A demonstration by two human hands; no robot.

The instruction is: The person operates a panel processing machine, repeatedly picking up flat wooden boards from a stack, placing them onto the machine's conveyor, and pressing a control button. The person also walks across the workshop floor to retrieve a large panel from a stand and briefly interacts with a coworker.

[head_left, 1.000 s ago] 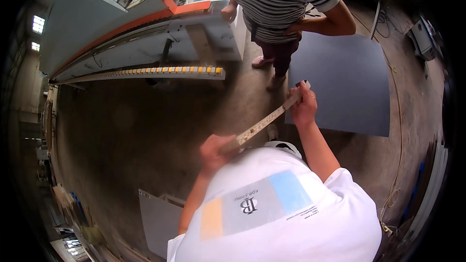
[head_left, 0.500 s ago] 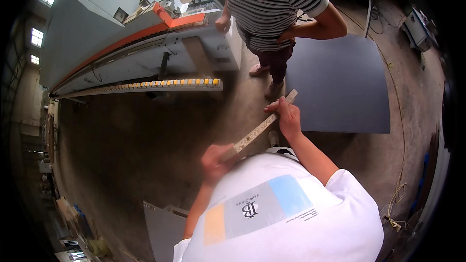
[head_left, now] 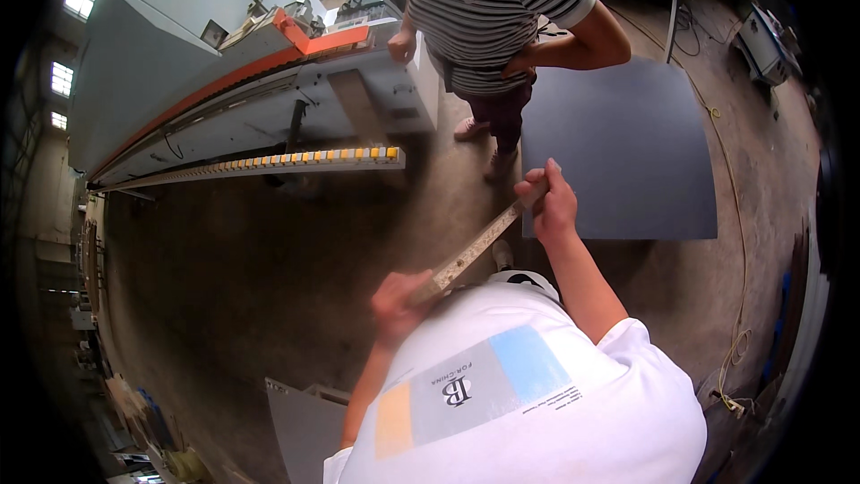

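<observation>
In front of my white shirt a chipboard piece [head_left: 479,249] slants from lower left to upper right, its speckled raw edge facing up. How wide it is below that edge cannot be made out. My left hand [head_left: 399,303], slightly blurred, is closed around the near end beside my waist. At the far end, my right hand [head_left: 555,204] grips the board with its fingers bent over it and the thumb pointing up. Beyond that hand lies a large dark grey panel [head_left: 627,152].
A person in a striped shirt [head_left: 488,18] stands ahead, one hand on a long machine [head_left: 376,81] with an orange guard and a rail of yellow rollers [head_left: 313,159]. A grey panel [head_left: 305,430] is at lower left. A cable [head_left: 739,251] crosses the floor at right.
My right hand has shifted right to the board's far end, covering the tip that stuck out before. My left hand stays at the near end. The view has shifted slightly.
</observation>
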